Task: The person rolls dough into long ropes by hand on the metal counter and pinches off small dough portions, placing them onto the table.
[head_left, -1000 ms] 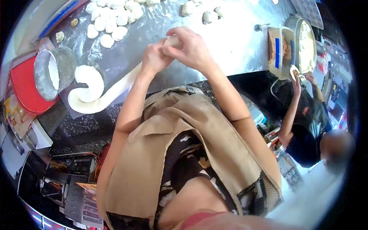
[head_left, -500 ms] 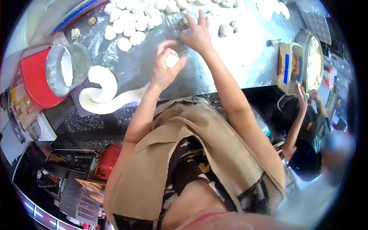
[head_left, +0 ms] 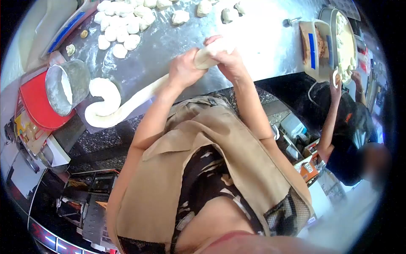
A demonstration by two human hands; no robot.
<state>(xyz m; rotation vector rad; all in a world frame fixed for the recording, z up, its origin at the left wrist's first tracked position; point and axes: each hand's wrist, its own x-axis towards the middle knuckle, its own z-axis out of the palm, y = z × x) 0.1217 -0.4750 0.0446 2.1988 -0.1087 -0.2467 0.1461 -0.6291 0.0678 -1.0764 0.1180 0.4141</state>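
A long white dough rope (head_left: 141,94) curls at the table's left front edge and runs up into my hands. My left hand (head_left: 185,67) is wrapped round the rope. My right hand (head_left: 231,61) grips the thicker end piece of the dough, close to the left hand, with the fingers partly hidden beneath it. Many round dough pieces (head_left: 122,31) lie at the back left of the metal table (head_left: 156,46). Other dough lumps (head_left: 180,17) sit behind my hands.
A floured metal container (head_left: 67,86) leans by a red lid or tub (head_left: 38,101) at the left. At the right stand a filling container (head_left: 316,51) and a round tray (head_left: 344,42) of dough pieces. A co-worker (head_left: 338,122) holds a wrapper there.
My right hand has come back from the lumps at the back and now grips the dough beside my left hand. One more separate lump lies behind my hands. The view has shifted.
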